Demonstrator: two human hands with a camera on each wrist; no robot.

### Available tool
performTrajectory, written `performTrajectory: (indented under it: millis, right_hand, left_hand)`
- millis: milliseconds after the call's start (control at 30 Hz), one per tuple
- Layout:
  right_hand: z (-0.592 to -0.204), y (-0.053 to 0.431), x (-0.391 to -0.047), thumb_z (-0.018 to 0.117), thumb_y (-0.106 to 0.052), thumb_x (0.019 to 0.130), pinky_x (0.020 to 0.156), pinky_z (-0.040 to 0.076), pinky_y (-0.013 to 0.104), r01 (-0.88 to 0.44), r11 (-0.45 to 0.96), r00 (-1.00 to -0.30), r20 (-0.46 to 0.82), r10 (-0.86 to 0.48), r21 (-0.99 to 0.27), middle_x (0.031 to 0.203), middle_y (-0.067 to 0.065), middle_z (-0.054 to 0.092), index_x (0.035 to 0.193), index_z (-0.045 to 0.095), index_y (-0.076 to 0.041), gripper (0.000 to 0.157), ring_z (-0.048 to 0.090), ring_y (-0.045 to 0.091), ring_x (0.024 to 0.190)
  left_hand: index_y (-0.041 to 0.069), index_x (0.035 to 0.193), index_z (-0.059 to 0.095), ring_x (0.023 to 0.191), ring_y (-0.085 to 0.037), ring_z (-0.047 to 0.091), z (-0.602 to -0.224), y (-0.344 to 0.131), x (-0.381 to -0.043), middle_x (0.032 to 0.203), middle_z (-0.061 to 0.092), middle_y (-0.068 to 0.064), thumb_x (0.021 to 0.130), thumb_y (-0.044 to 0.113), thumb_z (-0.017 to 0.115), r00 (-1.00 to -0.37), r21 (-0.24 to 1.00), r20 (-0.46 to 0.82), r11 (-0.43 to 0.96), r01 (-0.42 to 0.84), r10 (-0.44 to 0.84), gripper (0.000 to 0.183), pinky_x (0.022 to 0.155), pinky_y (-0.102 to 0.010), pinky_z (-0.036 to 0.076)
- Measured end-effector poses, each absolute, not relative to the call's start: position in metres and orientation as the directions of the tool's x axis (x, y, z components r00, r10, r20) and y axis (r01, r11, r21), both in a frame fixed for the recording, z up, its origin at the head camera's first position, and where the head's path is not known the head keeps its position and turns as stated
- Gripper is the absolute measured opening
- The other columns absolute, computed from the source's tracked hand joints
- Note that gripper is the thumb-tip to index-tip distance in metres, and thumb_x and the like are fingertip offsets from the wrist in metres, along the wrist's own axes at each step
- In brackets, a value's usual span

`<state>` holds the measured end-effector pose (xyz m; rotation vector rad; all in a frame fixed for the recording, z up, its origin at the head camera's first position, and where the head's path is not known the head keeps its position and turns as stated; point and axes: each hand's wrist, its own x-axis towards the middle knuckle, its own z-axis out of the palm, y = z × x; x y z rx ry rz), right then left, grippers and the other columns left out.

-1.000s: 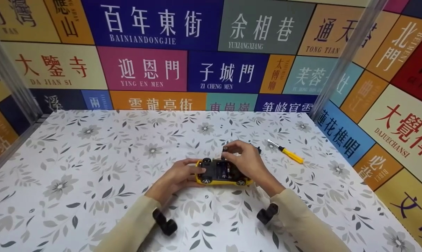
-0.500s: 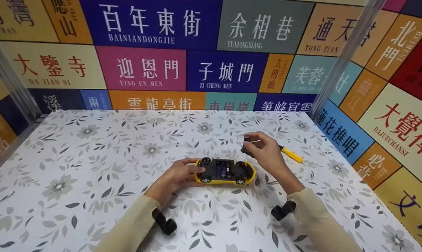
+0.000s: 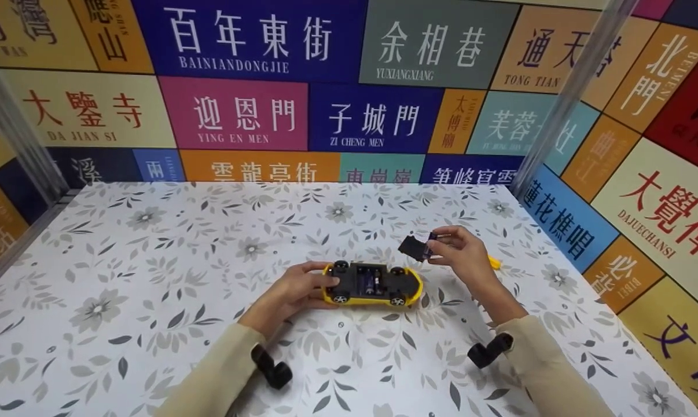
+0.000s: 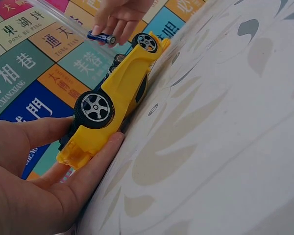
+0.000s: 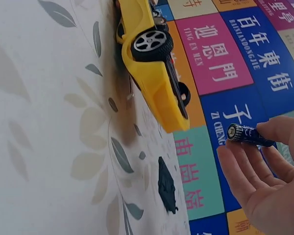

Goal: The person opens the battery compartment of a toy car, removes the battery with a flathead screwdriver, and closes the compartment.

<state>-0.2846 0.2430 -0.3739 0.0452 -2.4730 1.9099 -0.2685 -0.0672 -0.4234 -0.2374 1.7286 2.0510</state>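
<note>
A yellow toy car point(image 3: 407, 300) lies upside down on the table, its black underside and wheels facing up. An uncovered battery compartment point(image 3: 370, 280) at its middle shows blue cells inside. My left hand point(image 3: 294, 286) grips the car's left end between thumb and fingers, as the left wrist view also shows. To the right and apart from the car, my right hand point(image 3: 465, 255) pinches a dark blue battery point(image 5: 247, 134) between thumb and fingers. A black battery cover point(image 3: 412, 248) lies on the table just left of that hand in the head view.
Behind the right hand, only part of a screwdriver's yellow handle point(image 3: 493, 263) shows. A white floral cloth point(image 3: 210, 231) covers the table. Sign-patterned walls point(image 3: 239, 113) stand along its back and right. Each wrist carries a small black camera.
My right hand has moved away from the car to the right with the battery, exposing the compartment and cover while hiding most of the screwdriver. The left hand and car stay in place.
</note>
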Motion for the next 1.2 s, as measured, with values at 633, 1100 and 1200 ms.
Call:
performTrajectory:
  millis: [633,1100,1200]
  right_hand:
    - [-0.386,0.282,-0.295,0.063,-0.018,0.099,0.094,0.059,0.031,0.204,0.319,-0.978,-0.206,0.029,-0.925,0.141,0.016,0.055,0.144,0.049,-0.003,0.050,0.064,0.010,0.105]
    - [-0.394,0.299,-0.301,0.067,-0.016,0.096,0.082,0.062,0.029,0.271,0.365,-0.959,-0.282,0.024,-0.891,0.104,0.000,0.067,0.138,0.052,0.001,0.048,0.068,0.010,0.086]
    - [-0.396,0.299,-0.303,0.069,-0.014,0.095,0.078,0.062,0.027,0.287,0.370,-0.952,-0.305,0.012,-0.883,0.099,-0.001,0.068,0.135,0.053,0.002,0.046,0.067,0.010,0.082]
  left_hand:
    - [0.004,0.141,0.053,0.099,-0.036,0.073,-0.425,-0.068,-0.267,0.127,0.062,-0.030,0.090,0.002,0.070,-0.893,0.900,-0.388,-0.118,-0.421,0.226,0.054,0.081,-0.047,0.063]
    - [0.006,0.142,0.051,0.097,-0.035,0.073,-0.422,-0.067,-0.267,0.128,0.063,-0.029,0.089,0.002,0.070,-0.888,0.896,-0.401,-0.107,-0.431,0.224,0.056,0.081,-0.045,0.064]
    - [0.005,0.142,0.051,0.101,-0.036,0.072,-0.423,-0.067,-0.267,0.128,0.063,-0.029,0.090,0.002,0.069,-0.891,0.900,-0.389,-0.111,-0.422,0.233,0.056,0.081,-0.046,0.064]
